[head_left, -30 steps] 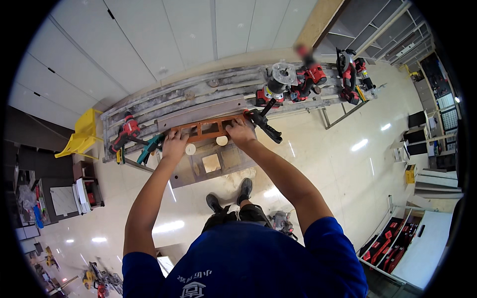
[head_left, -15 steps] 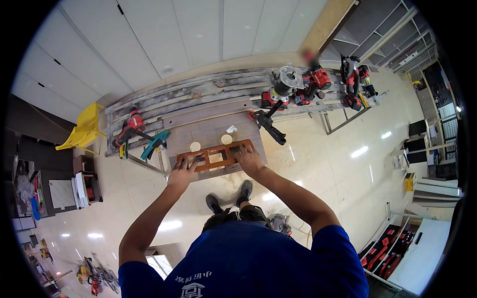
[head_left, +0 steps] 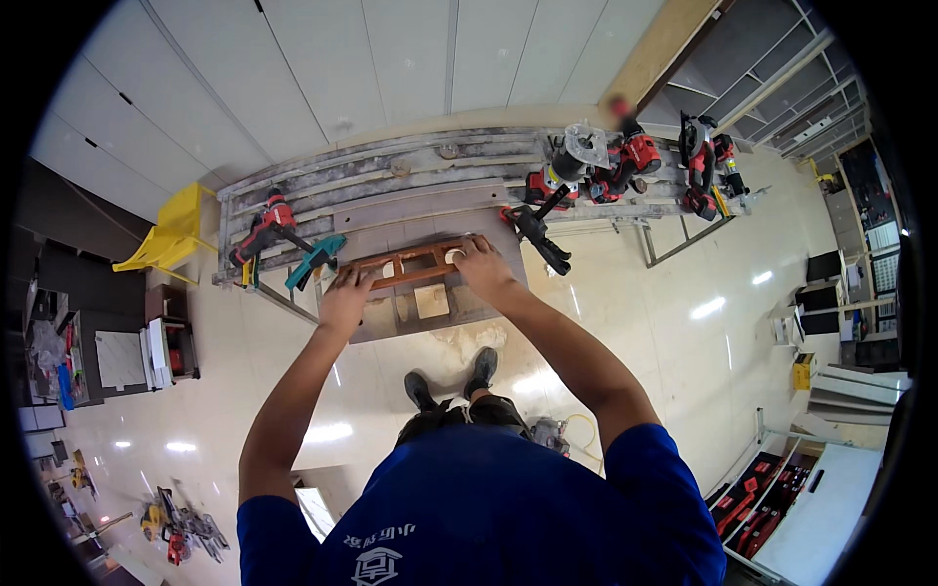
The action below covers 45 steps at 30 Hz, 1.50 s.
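Observation:
Both hands hold an orange-brown frame with several rectangular openings (head_left: 408, 281), a flat template-like piece, tilted up over a grey-brown board (head_left: 471, 313). My left hand (head_left: 346, 296) is closed on its left end. My right hand (head_left: 485, 272) grips the other end. Below the frame, a pale square opening (head_left: 431, 301) shows in the board, and pale round spots are partly seen through the frame. A teal-handled clamp (head_left: 315, 262) sits at the board's left, near my left hand. Beyond my right hand, a black clamp (head_left: 540, 241) stands at the right edge.
The slatted workbench (head_left: 410, 166) carries a red-and-black power tool (head_left: 269, 223) at left. To the right are a trim router with a clear base (head_left: 567, 161), a red cordless tool (head_left: 630, 161) and a circular saw (head_left: 698, 166). A yellow chair (head_left: 176, 230) stands left.
The frame has moved away from the board's near edge and tilted up, with both hands on its ends. The board's square opening now shows in front of it.

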{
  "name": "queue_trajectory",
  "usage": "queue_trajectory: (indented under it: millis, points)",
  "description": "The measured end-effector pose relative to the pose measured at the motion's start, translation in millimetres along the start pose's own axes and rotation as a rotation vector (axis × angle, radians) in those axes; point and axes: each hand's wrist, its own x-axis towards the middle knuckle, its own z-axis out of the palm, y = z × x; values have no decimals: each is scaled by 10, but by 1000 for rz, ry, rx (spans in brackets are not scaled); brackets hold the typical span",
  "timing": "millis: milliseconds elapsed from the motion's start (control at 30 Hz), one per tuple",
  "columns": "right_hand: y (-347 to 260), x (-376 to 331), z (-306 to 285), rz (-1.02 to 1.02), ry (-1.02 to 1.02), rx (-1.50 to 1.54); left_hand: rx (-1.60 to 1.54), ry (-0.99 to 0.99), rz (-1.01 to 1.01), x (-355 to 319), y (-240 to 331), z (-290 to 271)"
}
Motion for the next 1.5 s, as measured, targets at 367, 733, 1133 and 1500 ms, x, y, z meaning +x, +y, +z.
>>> queue_trajectory:
  millis: [367, 733, 1133, 1500]
  points:
    - [-121, -182, 282, -106, -87, 4, 35, -141, -67, -634, 367, 131]
    - [-51, -807, 213, -97, -155, -39, -50, -63, 4, -913, 846, 94]
    - [-82, -1301, 195, -49, -73, -39, -85, -67, 45, -1061, 1064, 148]
    - [-223, -1698, 172, 64, -78, -8, -153, 21, 43, -1180, 1210, 250]
